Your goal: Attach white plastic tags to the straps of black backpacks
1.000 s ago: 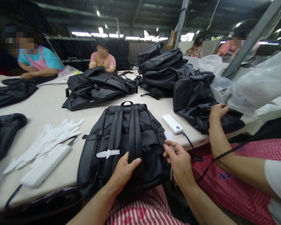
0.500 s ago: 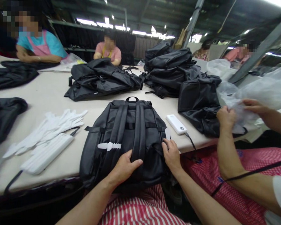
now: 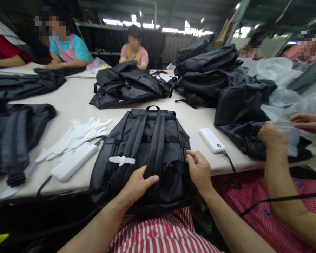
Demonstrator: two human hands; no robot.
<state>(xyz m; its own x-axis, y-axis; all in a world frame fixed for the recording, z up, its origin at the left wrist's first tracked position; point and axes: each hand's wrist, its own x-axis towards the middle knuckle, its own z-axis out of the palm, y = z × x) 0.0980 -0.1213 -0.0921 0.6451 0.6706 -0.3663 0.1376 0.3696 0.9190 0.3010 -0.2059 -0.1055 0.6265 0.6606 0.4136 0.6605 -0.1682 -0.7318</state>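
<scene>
A black backpack (image 3: pixel 175 151) lies in front of me, back panel and shoulder straps up, at the table's front edge. My left hand (image 3: pixel 139 181) rests on its lower middle beside a strap, thumb and forefinger spread; its other fingers are hidden. My right hand (image 3: pixel 200 168) is closed at the backpack's right side edge, fingertips against the seam. A pale, smeared shape (image 3: pixel 195 142) shows just above those fingers, probably a white strip. Another white strip (image 3: pixel 122 160) with a notched end lies across the left strap.
White strips (image 3: pixel 79 135) lie heaped at left, beside a white power bank (image 3: pixel 75 161) with a cable. Another power bank (image 3: pixel 212 140) lies at right. Black bags (image 3: pixel 205 77) are piled behind. A co-worker's hands (image 3: pixel 274 138) handle clear plastic at far right.
The view has turned left, so the surroundings sit further right. The white strip showing clearly at my right hand before is now only a pale smear. My left hand stays on the backpack.
</scene>
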